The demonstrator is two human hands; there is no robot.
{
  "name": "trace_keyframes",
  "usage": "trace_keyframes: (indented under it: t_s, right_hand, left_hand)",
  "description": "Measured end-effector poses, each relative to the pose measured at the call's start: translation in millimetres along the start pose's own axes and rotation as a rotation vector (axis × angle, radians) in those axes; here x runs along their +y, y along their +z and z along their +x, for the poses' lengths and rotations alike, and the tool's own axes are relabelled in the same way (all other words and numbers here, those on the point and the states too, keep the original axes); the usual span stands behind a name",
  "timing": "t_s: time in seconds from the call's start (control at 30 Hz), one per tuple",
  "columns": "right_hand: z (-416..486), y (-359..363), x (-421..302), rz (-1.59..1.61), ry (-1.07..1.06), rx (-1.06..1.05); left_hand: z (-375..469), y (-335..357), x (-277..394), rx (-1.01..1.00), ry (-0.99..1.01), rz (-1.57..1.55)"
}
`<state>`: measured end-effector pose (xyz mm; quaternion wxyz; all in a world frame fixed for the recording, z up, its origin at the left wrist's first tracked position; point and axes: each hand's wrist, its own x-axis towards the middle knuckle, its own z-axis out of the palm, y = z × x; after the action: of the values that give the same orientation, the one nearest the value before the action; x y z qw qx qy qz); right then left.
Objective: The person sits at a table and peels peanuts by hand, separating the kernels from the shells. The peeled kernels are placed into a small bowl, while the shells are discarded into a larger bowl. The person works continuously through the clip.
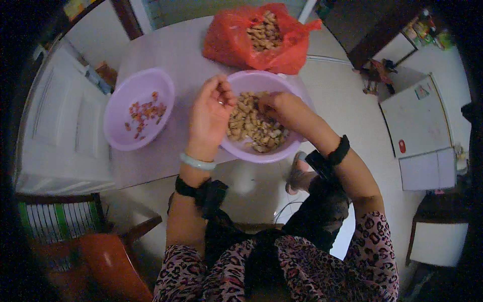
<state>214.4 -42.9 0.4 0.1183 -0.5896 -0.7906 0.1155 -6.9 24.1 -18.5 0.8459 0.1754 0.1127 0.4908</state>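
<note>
A large lilac plastic basin (260, 156) holds unshelled peanuts (247, 117), with what look like broken shells at its near side. My right hand (277, 105) reaches over the basin's right wall, fingers down at the peanuts. Its fingertips are hidden, so any held peanut cannot be made out. By the left rim, my left hand (213, 107) is raised, palm turned up and fingers curled inward. Whether something lies inside those fingers is unclear. Reddish shelled peanut kernels (145, 111) lie scattered in a second lilac basin (113, 130) to the left.
Behind the large basin, an open red plastic bag (230, 41) bulges with more peanuts. Both basins stand on a pale table (181, 49). At lower left is a wooden chair (109, 256); a white refrigerator (419, 117) stands to the right.
</note>
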Motion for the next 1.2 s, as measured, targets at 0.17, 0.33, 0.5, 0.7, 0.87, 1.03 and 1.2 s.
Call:
trace_keyframes:
  t_s: [0.17,0.33,0.5,0.7,0.87,1.03,1.2]
  right_hand:
    - [-8.4,-22.3,-7.9,0.436,0.073,0.032]
    - [-38.4,-34.5,-18.5,1.265,0.257,0.212]
    - [-44.4,-25.9,-16.0,1.941,0.203,0.484]
    - [-27.4,-51.9,-3.1,2.327,-0.028,0.891]
    - [-17.9,-83.5,3.6,2.299,-0.247,0.986]
    - [-4.9,-92.6,-0.9,2.232,-0.235,1.006]
    - [14.1,-93.2,5.9,2.091,-0.148,1.118]
  left_hand:
    - [1.0,2.6,-0.3,-0.024,-0.005,0.096]
    - [-2.5,13.2,-8.3,-0.045,0.024,0.236]
    - [-6.2,34.3,-23.9,-0.063,-0.065,0.501]
    - [-34.2,59.1,-65.8,-0.455,0.367,1.094]
    - [-61.1,61.8,-112.0,-0.797,0.440,1.116]
    - [-80.2,60.1,-138.3,-0.737,0.288,1.021]
    - [-89.5,53.5,-154.7,-0.600,-0.084,0.641]
